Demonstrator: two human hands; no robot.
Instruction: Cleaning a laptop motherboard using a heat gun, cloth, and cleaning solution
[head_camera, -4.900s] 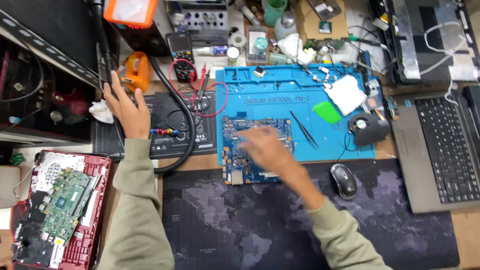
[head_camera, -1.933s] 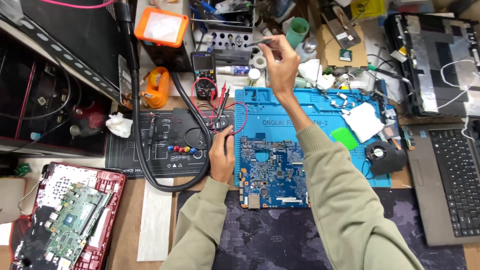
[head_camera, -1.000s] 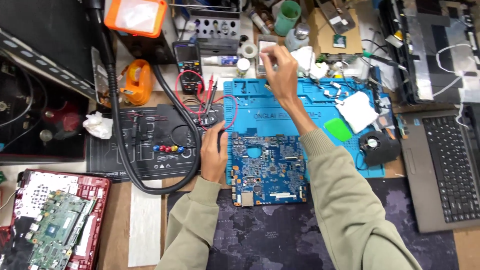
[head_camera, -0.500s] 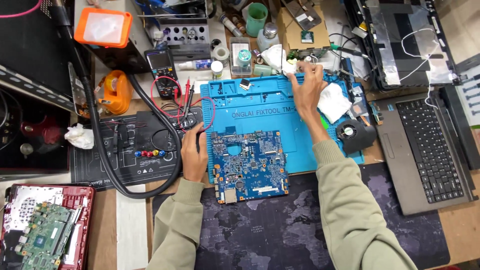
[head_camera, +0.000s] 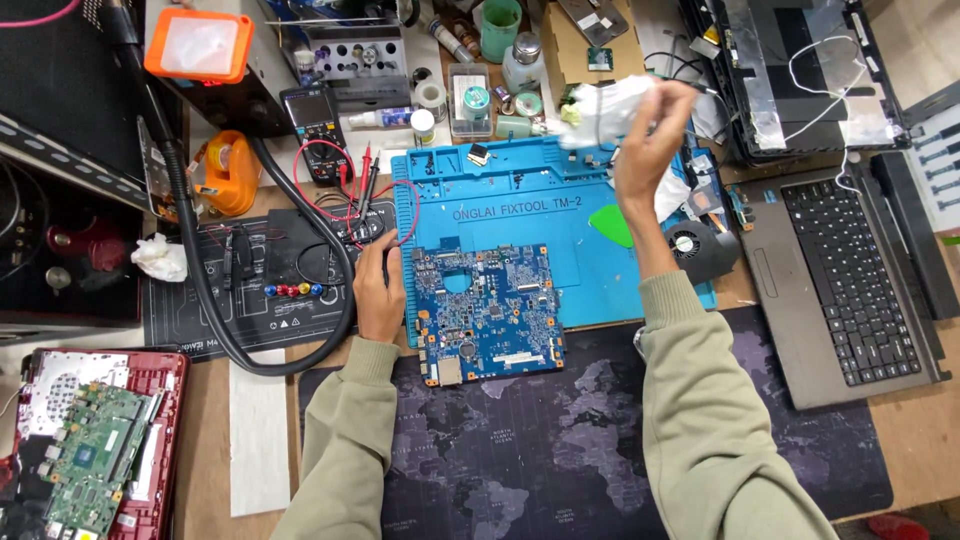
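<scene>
A blue circuit board (head_camera: 487, 312) lies at the near edge of the blue repair mat (head_camera: 530, 215), partly overhanging onto the dark world-map desk pad (head_camera: 560, 440). The left hand (head_camera: 378, 290) rests at the board's left edge, fingers curled down, touching it. The right hand (head_camera: 648, 140) is raised above the mat's far right corner, closed around a crumpled white tissue (head_camera: 605, 100) (pinched between thumb and fingers). A green plastic pick (head_camera: 610, 225) lies on the mat right of the board, and a grey laptop base (head_camera: 840, 280) sits farther right
</scene>
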